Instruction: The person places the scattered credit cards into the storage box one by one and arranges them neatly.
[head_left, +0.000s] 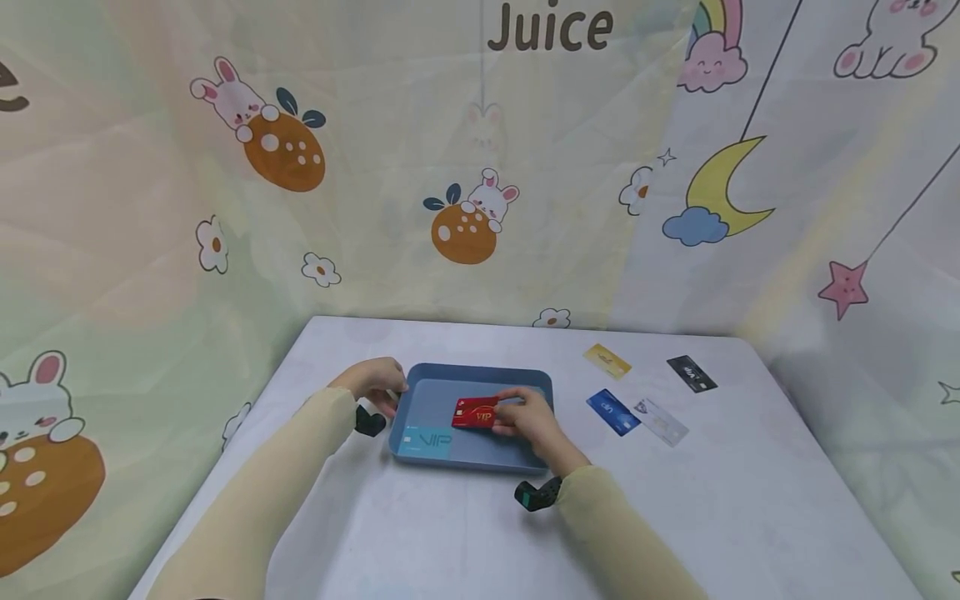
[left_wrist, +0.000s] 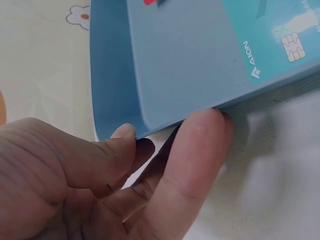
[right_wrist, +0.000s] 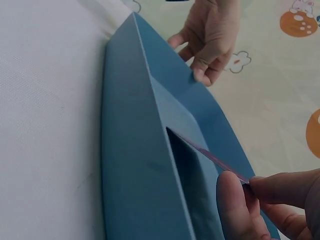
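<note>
A person's right hand (head_left: 534,421) pinches a red plastic VIP card (head_left: 476,413) by its edge over a shallow blue rectangular tray (head_left: 480,375), fingertips hiding the card's right end. A light-blue VIP card (head_left: 426,441) lies in the tray's near-left corner. The left hand (head_left: 372,382) grips the tray's left rim, thumb inside. Beyond, on the white table (head_left: 450,533), lie blue (head_left: 612,412), silver (head_left: 661,421), yellow (head_left: 607,361) and black (head_left: 692,372) cards, their print too small to read.

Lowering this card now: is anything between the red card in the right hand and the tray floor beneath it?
Nothing visible. The right hand holds the red VIP card over bare floor of the blue tray; the light blue card lies apart in the near-left corner.
</note>
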